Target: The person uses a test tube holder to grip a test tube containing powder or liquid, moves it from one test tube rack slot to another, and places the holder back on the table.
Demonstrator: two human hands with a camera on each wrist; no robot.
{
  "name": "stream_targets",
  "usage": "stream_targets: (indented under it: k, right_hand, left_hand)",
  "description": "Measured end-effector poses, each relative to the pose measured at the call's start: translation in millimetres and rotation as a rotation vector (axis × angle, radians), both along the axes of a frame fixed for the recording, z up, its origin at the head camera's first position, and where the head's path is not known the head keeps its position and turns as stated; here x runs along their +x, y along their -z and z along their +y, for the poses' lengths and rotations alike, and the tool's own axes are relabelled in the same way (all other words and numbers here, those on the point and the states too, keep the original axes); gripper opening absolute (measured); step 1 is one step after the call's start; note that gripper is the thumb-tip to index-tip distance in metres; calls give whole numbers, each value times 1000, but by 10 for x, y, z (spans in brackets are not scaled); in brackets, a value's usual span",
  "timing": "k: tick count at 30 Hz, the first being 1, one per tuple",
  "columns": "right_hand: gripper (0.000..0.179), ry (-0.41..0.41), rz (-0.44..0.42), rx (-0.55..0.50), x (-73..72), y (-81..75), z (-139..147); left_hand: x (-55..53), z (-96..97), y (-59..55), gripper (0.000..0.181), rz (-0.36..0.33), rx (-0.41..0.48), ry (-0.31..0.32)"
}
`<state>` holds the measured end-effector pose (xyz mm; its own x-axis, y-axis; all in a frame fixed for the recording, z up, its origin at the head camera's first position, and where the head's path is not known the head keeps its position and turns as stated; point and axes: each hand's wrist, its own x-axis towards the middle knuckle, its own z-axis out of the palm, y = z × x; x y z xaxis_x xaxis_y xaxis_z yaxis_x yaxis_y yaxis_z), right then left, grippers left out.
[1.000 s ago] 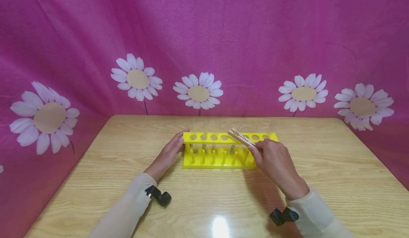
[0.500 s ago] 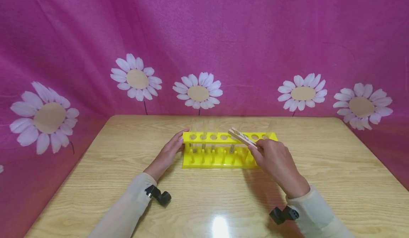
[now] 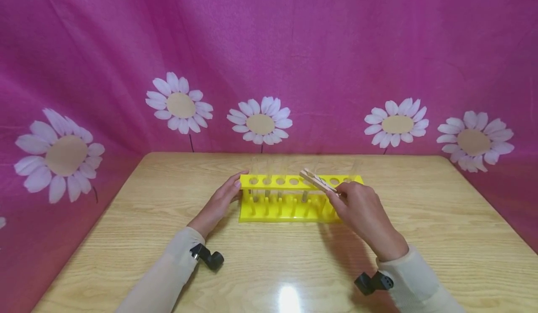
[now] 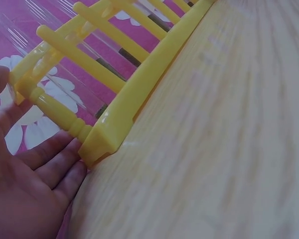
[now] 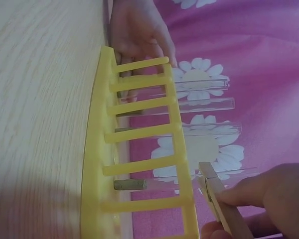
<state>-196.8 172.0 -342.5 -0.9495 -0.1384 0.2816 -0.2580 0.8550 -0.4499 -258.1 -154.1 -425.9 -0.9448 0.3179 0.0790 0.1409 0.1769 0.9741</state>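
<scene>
The yellow test tube rack [image 3: 286, 187] stands upright on the tabletop [image 3: 252, 266], between my hands. My left hand [image 3: 219, 202] holds its left end, with the thumb in front and other fingers behind and beside it. I think that's to stop the rack from sliding or tipping. My right hand [image 3: 365, 215] pinches a wooden clamp [image 3: 318, 181] by its back part, likely so the front end is free. The clamp slants over the rack's top, its front end just beside a glass tube [image 5: 164, 183]. I can't tell if it touches or nips that tube. There's dark stuff [image 5: 129, 184] at the tube's bottom. Other glass tubes [image 5: 207, 104] poke up through holes, each in its own spot, probably so they can't roll away.
</scene>
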Motion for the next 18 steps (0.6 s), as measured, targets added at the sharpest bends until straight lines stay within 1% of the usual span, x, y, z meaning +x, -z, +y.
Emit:
stream_targets:
  k: [6,11,18]
  right_hand:
    - [19,-5,10,-5,16,-18,-8]
    - [20,-12,24,-15,31,-39,-6]
    - [18,-39,66,-28,46,-73,-2]
  left_hand:
    - [-1,-22,-8,55,-1,8,13]
    - [0,-24,-24,52,-11,2,8]
    - [0,-18,-48,48,9,5,17]
